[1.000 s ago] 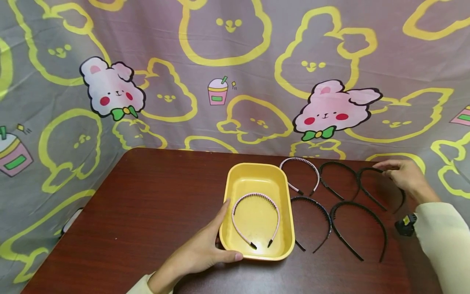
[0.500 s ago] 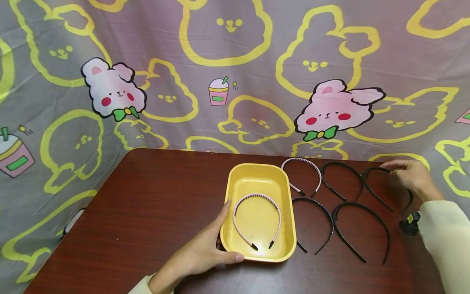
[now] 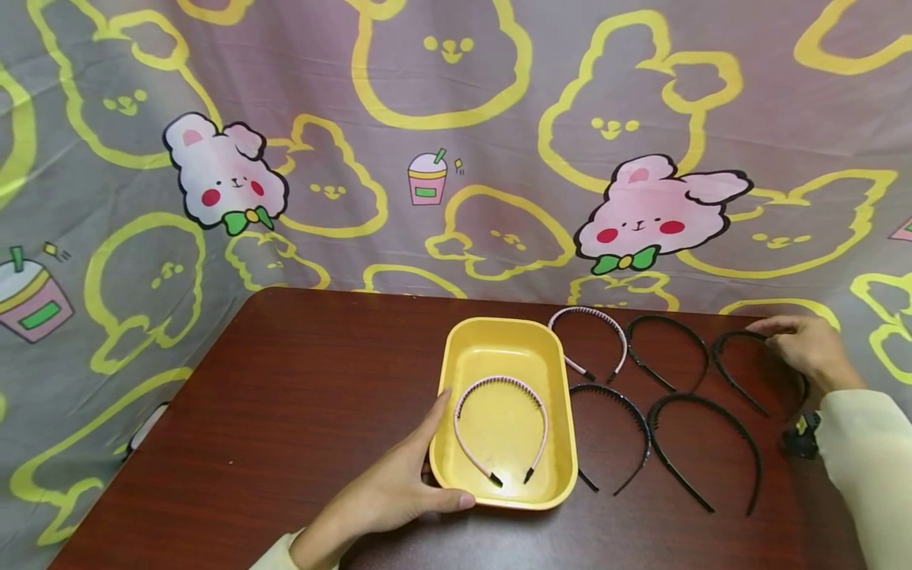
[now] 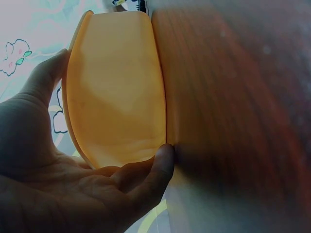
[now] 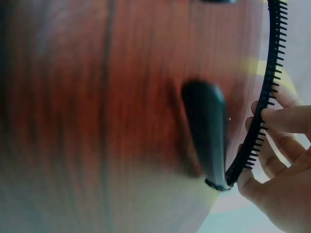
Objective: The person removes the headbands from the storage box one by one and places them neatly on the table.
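Note:
My left hand (image 3: 395, 483) grips the near left corner of a yellow plastic tray (image 3: 492, 356), thumb at the near rim. The left wrist view shows the tray's outer wall (image 4: 116, 87) with fingers curled at its edge. Inside the tray lies a pink toothed headband (image 3: 499, 380), ends toward me. At the table's far right, my right hand (image 3: 812, 348) pinches the curved top of a black headband (image 3: 741, 393), partly hidden behind the hand. In the right wrist view, the held headband (image 5: 266, 92) shows its row of teeth between thumb and fingers.
Right of the tray lie a pink headband (image 3: 587, 310), a black headband (image 3: 670, 321), a dark glittery headband (image 3: 637, 412) and another black headband (image 3: 748, 431). The brown table (image 3: 321, 380) meets a patterned curtain (image 3: 342, 261) at its back edge.
My right hand has slid the black headband slightly right, leaving a small gap beside its neighbour. The head view has shifted a little; the left hand and tray stay put.

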Action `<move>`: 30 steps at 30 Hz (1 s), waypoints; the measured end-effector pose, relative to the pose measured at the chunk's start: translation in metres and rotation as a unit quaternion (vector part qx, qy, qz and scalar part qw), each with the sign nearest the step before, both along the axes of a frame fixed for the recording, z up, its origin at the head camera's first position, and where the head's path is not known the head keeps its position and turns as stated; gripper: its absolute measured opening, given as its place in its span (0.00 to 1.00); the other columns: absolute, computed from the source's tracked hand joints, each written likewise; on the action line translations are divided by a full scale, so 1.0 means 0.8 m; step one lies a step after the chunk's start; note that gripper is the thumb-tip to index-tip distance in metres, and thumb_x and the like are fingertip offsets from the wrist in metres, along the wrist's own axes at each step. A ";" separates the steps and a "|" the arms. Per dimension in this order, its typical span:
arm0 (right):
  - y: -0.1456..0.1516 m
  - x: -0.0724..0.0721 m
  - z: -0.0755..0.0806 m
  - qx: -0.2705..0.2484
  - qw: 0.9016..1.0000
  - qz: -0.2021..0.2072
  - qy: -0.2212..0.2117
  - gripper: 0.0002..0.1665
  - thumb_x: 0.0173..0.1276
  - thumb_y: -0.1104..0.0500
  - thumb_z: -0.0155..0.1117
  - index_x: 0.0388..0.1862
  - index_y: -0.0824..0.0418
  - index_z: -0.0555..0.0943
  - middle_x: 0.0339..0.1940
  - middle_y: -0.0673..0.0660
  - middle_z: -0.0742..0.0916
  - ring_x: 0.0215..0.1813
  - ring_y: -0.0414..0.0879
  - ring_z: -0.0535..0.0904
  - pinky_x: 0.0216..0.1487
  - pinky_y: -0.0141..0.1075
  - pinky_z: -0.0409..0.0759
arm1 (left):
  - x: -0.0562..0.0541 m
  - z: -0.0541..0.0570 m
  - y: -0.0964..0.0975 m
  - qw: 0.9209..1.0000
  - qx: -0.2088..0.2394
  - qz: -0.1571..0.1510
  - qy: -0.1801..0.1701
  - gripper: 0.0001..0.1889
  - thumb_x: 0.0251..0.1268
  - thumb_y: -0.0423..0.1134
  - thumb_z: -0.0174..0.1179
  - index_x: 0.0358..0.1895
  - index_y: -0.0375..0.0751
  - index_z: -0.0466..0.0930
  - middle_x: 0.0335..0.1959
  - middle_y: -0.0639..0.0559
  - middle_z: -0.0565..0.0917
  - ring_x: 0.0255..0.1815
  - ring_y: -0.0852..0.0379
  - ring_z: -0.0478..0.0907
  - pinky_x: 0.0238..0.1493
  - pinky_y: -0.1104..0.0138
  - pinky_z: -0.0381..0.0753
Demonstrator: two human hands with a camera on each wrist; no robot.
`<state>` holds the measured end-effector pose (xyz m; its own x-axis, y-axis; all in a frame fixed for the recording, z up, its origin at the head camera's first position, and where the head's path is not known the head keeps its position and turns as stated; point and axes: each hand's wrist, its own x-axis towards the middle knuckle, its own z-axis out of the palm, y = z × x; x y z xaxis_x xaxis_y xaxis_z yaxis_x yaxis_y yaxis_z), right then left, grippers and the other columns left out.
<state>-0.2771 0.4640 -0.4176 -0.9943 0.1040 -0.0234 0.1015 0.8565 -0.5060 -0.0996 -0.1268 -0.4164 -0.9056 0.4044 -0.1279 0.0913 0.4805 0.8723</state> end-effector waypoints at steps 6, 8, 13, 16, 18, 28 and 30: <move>0.000 -0.002 -0.002 0.009 1.000 0.006 0.000 0.22 0.74 0.67 0.51 0.61 0.74 0.82 0.66 0.82 0.75 0.45 0.62 0.73 0.35 0.39 0.68 | 0.000 0.000 0.000 1.000 0.002 0.000 -0.001 0.68 0.52 0.53 0.81 0.87 0.62 0.36 0.87 0.48 0.53 0.84 0.48 0.54 0.81 0.45 0.55; 0.000 -0.002 -0.003 0.012 1.000 0.006 0.002 0.21 0.74 0.68 0.52 0.61 0.75 0.82 0.66 0.82 0.75 0.46 0.63 0.73 0.36 0.39 0.67 | 0.000 0.000 0.000 1.000 0.003 0.000 -0.002 0.68 0.52 0.53 0.81 0.87 0.62 0.36 0.87 0.48 0.52 0.84 0.49 0.54 0.81 0.45 0.55; 0.000 -0.004 -0.007 0.006 1.000 0.003 0.017 0.20 0.72 0.68 0.53 0.57 0.71 0.85 0.61 0.81 0.78 0.37 0.56 0.75 0.32 0.39 0.68 | -0.001 -0.002 0.000 1.000 0.001 -0.002 -0.001 0.68 0.52 0.53 0.81 0.87 0.61 0.36 0.87 0.50 0.52 0.84 0.50 0.54 0.82 0.48 0.55; 0.002 -0.005 -0.009 0.001 1.000 0.003 0.025 0.20 0.72 0.67 0.53 0.54 0.68 0.88 0.55 0.78 0.80 0.26 0.47 0.70 0.25 0.38 0.67 | -0.001 -0.002 -0.001 1.000 0.002 -0.001 -0.001 0.68 0.52 0.53 0.81 0.87 0.61 0.36 0.87 0.49 0.53 0.84 0.49 0.55 0.81 0.49 0.56; 0.002 -0.006 -0.010 0.001 1.000 0.005 0.026 0.20 0.72 0.67 0.54 0.54 0.68 0.88 0.53 0.77 0.79 0.25 0.46 0.69 0.24 0.38 0.67 | -0.001 -0.002 -0.001 1.000 0.003 0.000 -0.002 0.68 0.52 0.53 0.81 0.87 0.61 0.36 0.87 0.48 0.53 0.84 0.49 0.56 0.81 0.49 0.57; -0.004 -0.004 -0.005 0.023 0.999 0.029 0.028 0.20 0.73 0.70 0.52 0.57 0.74 0.84 0.60 0.83 0.78 0.42 0.59 0.73 0.32 0.39 0.66 | -0.001 -0.001 -0.001 1.000 -0.001 -0.002 0.001 0.68 0.52 0.53 0.81 0.87 0.61 0.36 0.87 0.49 0.53 0.84 0.49 0.55 0.81 0.46 0.56; -0.004 -0.003 -0.004 0.025 0.999 0.034 0.021 0.20 0.75 0.70 0.51 0.58 0.75 0.83 0.64 0.86 0.75 0.51 0.68 0.73 0.39 0.45 0.70 | -0.001 0.000 -0.001 1.000 -0.004 -0.002 0.002 0.68 0.52 0.54 0.81 0.87 0.61 0.36 0.87 0.49 0.53 0.84 0.49 0.55 0.81 0.45 0.56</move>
<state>-0.2797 0.4608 -0.4205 -0.9991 0.0353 0.0221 0.0211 0.8853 -0.4645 -0.1002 -0.1274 -0.4167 -0.9045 0.4067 -0.1284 0.0959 0.4874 0.8679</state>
